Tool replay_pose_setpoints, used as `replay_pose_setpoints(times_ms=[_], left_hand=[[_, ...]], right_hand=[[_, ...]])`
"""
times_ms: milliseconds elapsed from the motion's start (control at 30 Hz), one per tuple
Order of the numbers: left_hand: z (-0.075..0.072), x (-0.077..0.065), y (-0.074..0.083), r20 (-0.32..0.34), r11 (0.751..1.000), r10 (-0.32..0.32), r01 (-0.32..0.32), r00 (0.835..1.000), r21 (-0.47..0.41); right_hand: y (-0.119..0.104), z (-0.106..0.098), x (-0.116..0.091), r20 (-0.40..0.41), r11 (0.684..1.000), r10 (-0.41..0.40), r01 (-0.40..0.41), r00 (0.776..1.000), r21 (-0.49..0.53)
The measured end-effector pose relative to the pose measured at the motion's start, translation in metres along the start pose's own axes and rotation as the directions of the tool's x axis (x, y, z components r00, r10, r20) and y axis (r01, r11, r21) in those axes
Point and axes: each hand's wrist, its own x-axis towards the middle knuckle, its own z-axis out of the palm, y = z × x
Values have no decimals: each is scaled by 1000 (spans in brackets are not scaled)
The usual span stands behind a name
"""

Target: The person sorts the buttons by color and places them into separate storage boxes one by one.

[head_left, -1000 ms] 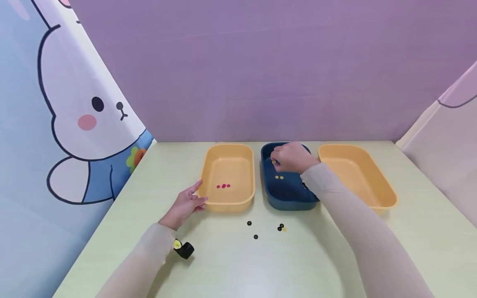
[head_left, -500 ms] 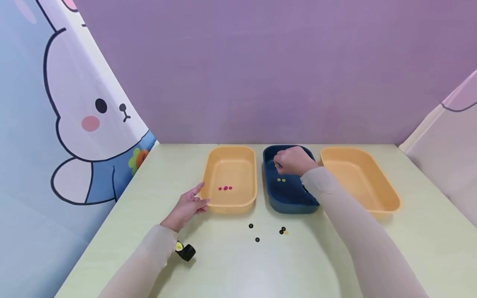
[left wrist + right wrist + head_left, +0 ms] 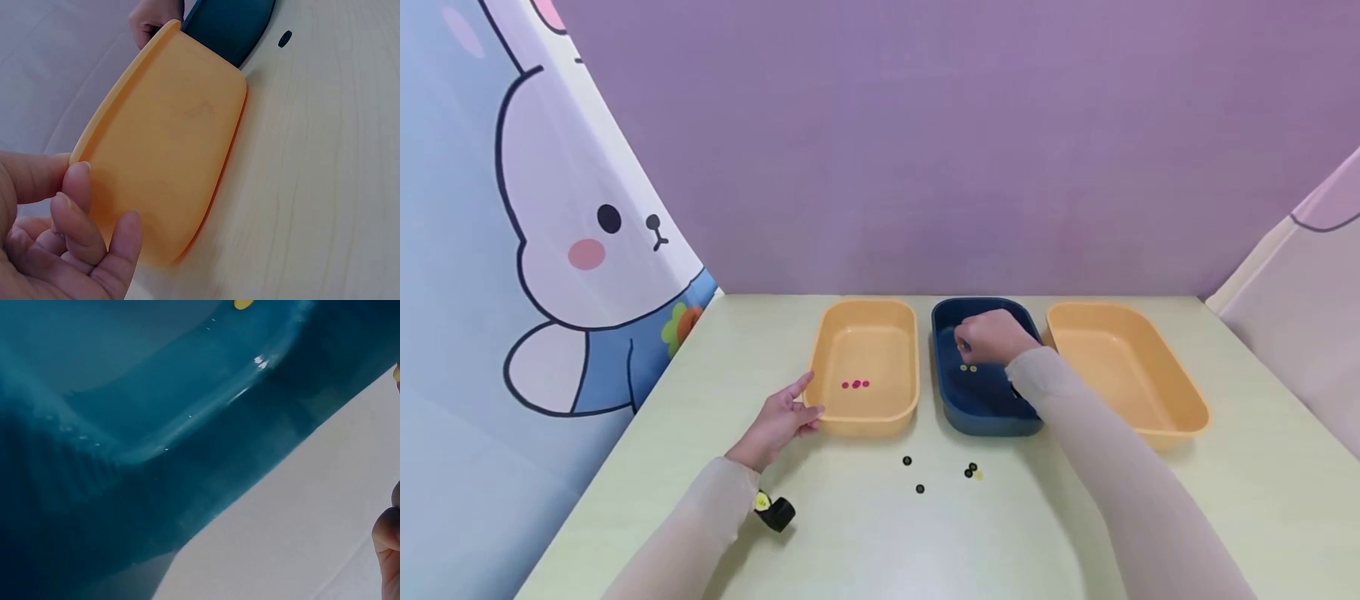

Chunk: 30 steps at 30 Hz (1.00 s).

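My right hand (image 3: 992, 336) is over the blue tray (image 3: 992, 425), fingers curled, pinching a small yellow button (image 3: 961, 346). Two more yellow buttons (image 3: 968, 368) lie on that tray's floor. In the right wrist view, only part of the hand (image 3: 389, 540) shows at the right edge, above the blue tray wall (image 3: 206, 506). My left hand (image 3: 778, 423) holds the near-left corner of the left yellow tray (image 3: 868, 427). The left wrist view has its fingers (image 3: 78, 181) at the tray rim (image 3: 125, 78). Several red buttons (image 3: 856, 384) lie inside this tray.
A second yellow tray (image 3: 1131, 375) stands to the right of the blue one, partly behind the right forearm. Several black buttons (image 3: 920, 489) and one yellow button (image 3: 978, 476) lie on the table in front. A purple backdrop (image 3: 925, 150) closes off the back.
The whole scene has shifted slightly down and right with the head. Both hands keep nearly the same places at the trays; the right hand is still over the blue tray.
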Motion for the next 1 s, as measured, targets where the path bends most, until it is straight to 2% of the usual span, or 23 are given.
replay_pose_setpoints(times_ms=[200,733,900,1000], left_hand=[[1,-2,-1,9,1000,15,-15,1000,-2],[3,-1,2,-19,1000,-7,7,1000,7],[3,-2,2,-14,1000,-10,10,1000,0],[2,-2,2,-11,1000,-6,6,1000,1]], right_hand=[[-1,6,-3,19,1000,19,-20,1000,17],[-7,10,5,66,997,30,-34,997,67],[-7,11,5,103,997,41,-47,994,53],[-8,9,6,98,998,30,-35,995,49]])
